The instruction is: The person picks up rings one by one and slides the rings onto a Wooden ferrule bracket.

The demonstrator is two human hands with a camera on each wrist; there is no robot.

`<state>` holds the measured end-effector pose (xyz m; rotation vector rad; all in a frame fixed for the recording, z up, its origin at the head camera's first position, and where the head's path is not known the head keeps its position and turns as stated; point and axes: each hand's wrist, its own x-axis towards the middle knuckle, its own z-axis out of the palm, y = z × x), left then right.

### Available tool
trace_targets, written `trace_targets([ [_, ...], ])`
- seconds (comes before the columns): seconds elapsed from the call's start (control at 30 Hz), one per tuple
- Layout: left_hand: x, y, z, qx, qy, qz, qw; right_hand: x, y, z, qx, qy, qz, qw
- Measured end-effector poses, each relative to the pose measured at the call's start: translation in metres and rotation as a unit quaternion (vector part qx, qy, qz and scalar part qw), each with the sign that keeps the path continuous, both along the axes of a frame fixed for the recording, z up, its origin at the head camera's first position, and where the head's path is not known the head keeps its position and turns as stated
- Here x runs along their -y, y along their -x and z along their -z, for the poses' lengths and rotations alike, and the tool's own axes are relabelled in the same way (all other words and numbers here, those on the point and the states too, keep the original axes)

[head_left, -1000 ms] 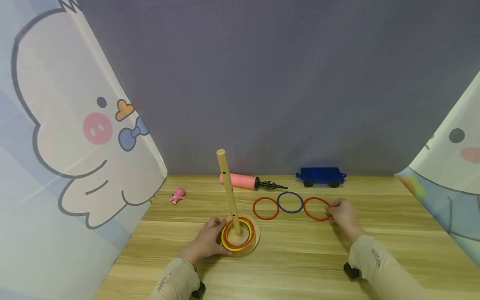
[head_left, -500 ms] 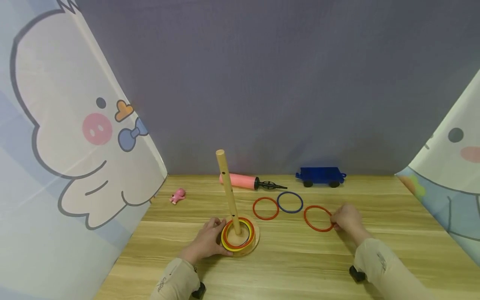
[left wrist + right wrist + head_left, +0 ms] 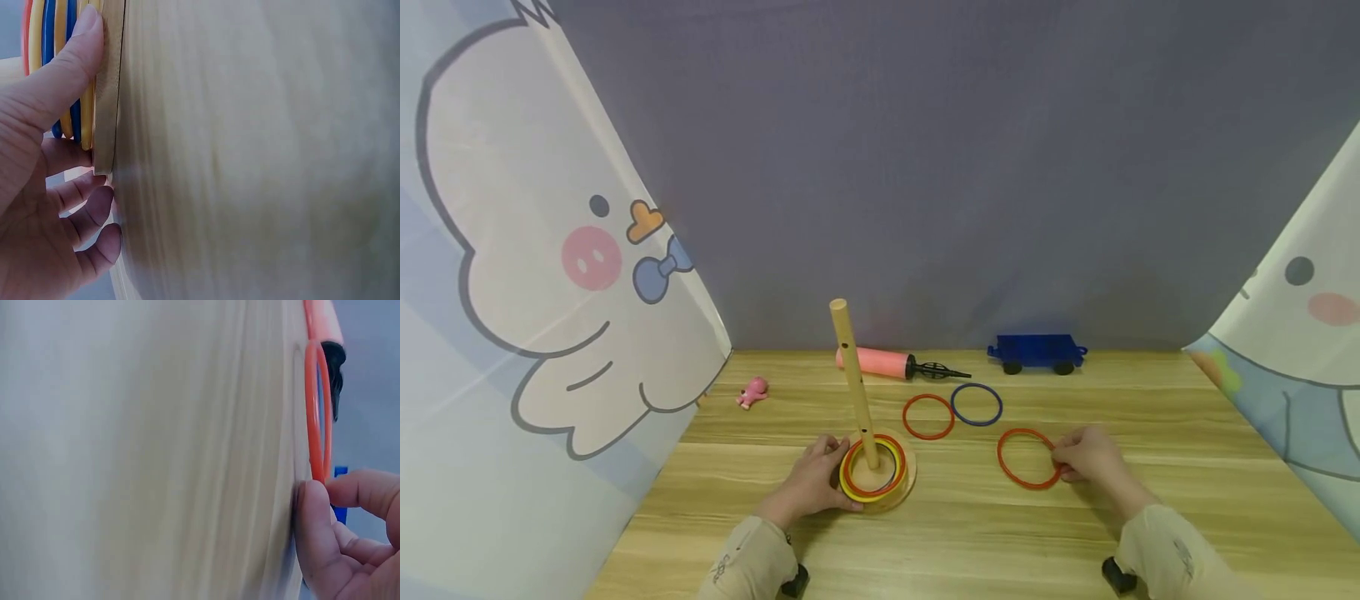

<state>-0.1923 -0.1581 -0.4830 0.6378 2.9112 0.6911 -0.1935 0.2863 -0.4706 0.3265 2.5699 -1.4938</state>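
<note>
A wooden peg point(image 3: 854, 375) rises from a round base point(image 3: 911, 479), slightly tilted in the head view. Several red, yellow and blue rings point(image 3: 47, 37) are stacked around it on the base. My left hand point(image 3: 808, 485) grips the left side; in the left wrist view its thumb lies across the stack's edge and the wooden base point(image 3: 110, 94), with fingers curled on the far side. To the right, my right hand point(image 3: 1093, 458) pinches a red ring point(image 3: 1033, 487) at its right edge between thumb and index finger. In the right wrist view this ring point(image 3: 312, 412) looks edge-on, near the tabletop.
Another red ring point(image 3: 928, 438) and a blue ring point(image 3: 977, 424) lie flat behind, between the stand and the right hand. Farther back are a pink hand pump point(image 3: 883, 362) and a blue toy wagon point(image 3: 1037, 350). A small pink figure point(image 3: 753, 392) lies at the back left.
My right hand has drawn the pinched red ring toward the front, away from the blue ring it lay beside. The left hand keeps its place at the stand.
</note>
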Motion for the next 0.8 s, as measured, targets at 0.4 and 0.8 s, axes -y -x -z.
trace_targets([
  [0.4, 0.0, -0.001, 0.0, -0.004, 0.003, 0.001, 1.0, 0.036, -0.032, -0.004, 0.015, 0.122, -0.086, 0.9887],
  [0.8, 0.0, 0.0, -0.001, -0.006, 0.003, 0.003, 1.0, 0.08, -0.04, -0.033, 0.015, 0.193, -0.147, 0.97],
])
